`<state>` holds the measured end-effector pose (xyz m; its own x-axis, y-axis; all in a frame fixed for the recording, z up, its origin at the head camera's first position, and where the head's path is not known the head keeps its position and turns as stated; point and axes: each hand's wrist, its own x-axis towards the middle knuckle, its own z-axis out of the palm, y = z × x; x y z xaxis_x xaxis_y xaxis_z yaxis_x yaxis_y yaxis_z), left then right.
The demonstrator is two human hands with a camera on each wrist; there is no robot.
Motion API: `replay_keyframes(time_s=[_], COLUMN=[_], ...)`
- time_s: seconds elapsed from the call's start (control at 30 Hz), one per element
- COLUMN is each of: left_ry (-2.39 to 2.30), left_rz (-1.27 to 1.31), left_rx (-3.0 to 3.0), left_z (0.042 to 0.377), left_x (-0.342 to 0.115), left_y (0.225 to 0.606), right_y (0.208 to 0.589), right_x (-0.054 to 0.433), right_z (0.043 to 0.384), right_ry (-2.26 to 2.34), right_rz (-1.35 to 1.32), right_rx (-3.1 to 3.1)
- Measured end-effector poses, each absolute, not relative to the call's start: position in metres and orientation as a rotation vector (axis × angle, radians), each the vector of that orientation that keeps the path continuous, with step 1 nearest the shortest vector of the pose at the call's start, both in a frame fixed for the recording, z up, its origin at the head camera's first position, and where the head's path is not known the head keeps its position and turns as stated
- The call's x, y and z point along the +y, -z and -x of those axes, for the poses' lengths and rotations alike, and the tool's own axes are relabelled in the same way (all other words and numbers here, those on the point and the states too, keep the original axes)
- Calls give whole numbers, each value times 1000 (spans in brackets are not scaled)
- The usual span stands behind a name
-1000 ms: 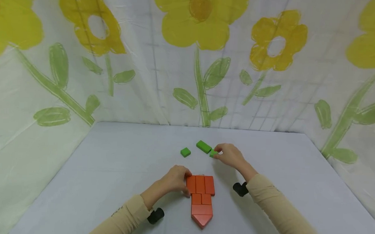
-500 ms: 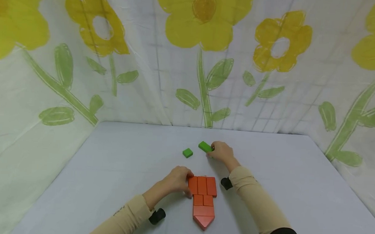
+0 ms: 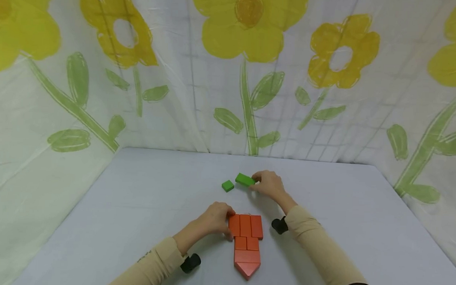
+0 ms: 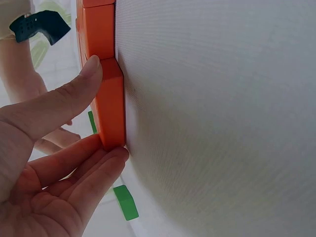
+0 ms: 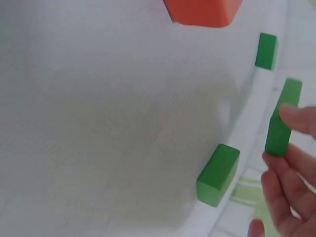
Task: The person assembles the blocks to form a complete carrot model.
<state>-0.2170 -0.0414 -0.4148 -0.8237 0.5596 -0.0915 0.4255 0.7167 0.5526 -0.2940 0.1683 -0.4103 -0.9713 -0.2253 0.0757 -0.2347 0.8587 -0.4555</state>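
Note:
My right hand (image 3: 269, 183) pinches one end of a long green block (image 3: 244, 180) on the far part of the table. In the right wrist view my thumb (image 5: 298, 118) lies on this block's side, with fingertips at its lower end. A small green block (image 3: 228, 185) lies just left of it. Another green block (image 5: 217, 175) rests near the right hand; the hand hides it in the head view. My left hand (image 3: 215, 219) holds the leftmost orange block (image 4: 111, 106) of a flat group, thumb at one end, fingertips at the other.
The group has three orange blocks side by side, two small orange blocks (image 3: 246, 243), a lighter red block (image 3: 247, 256) and a red triangular block (image 3: 247, 270) pointing toward me. All lie on a white table (image 3: 155, 186). A flower-printed curtain (image 3: 200, 83) hangs behind.
My right hand has moved left from a small green block to the long green one. The long block has turned and shifted slightly left. The left hand stays at the orange block.

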Motion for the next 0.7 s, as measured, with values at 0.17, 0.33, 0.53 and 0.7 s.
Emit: replay_keyframes(time_s=[0.17, 0.33, 0.53, 0.7], left_ry=[-774, -789, -810, -838], left_rz=[-773, -782, -775, -809], left_rx=[2660, 2656, 2642, 2610], left_z=[219, 219, 219, 221], left_x=[-41, -42, -43, -46], left_y=[415, 415, 417, 419], right_y=[409, 414, 416, 422], right_x=[176, 181, 183, 181], right_z=[279, 268, 265, 265], right_ry=[-856, -832, -858, -864], right_rz=[-675, -854, -928, -927], right_rx=[-3050, -3093, -3102, -3055])
